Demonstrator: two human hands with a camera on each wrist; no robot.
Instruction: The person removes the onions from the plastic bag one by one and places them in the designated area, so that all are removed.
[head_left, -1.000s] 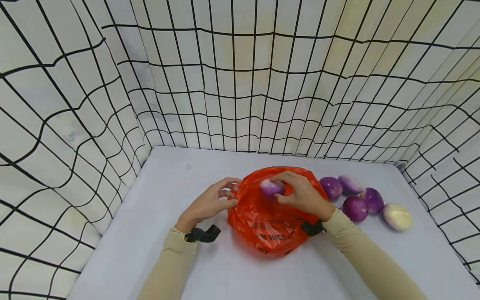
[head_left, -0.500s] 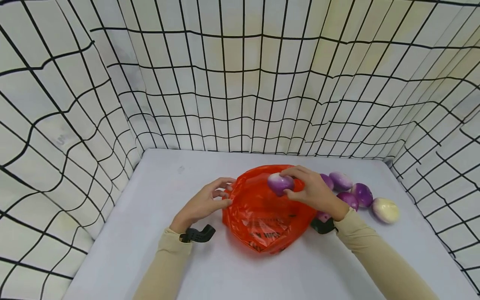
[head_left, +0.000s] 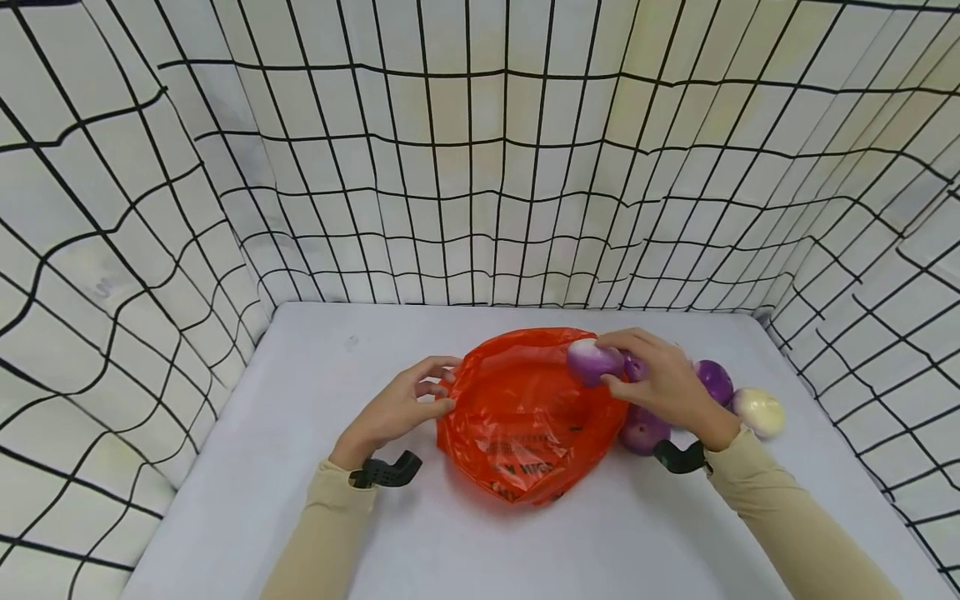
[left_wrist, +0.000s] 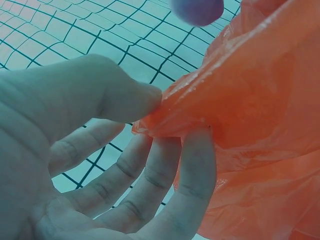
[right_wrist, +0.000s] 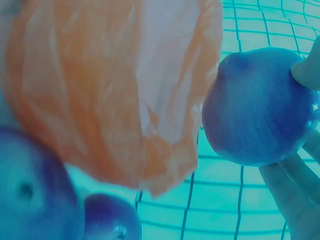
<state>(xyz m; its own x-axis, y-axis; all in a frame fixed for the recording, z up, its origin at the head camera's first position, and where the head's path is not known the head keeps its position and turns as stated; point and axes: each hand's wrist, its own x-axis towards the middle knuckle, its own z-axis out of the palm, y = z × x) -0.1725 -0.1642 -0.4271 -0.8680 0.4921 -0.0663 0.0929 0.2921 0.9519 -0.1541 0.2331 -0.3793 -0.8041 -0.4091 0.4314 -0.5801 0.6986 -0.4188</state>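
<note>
A red plastic bag [head_left: 517, 417] stands with its mouth spread on the white table. My left hand [head_left: 397, 408] pinches the bag's left rim between thumb and fingertips, as the left wrist view shows. At the bag's right rim my right hand [head_left: 667, 387] grips a purple-and-white onion [head_left: 591, 363] with thumb and fingers. The right wrist view shows this onion [right_wrist: 260, 107] raised beside the bag's side. Below the right hand lie several loose onions, one of them a purple onion [head_left: 643, 433] close against the bag. My right hand hides part of this group.
A pale yellow-white onion [head_left: 759, 411] and a dark purple onion [head_left: 715, 381] lie right of my right hand. Black netting [head_left: 480, 192] over white walls encloses the table [head_left: 360, 350] at the back and sides.
My right hand has carried the onion from over the bag's mouth rightward to its right rim. The left hand keeps its hold on the bag. The head view has shifted slightly.
</note>
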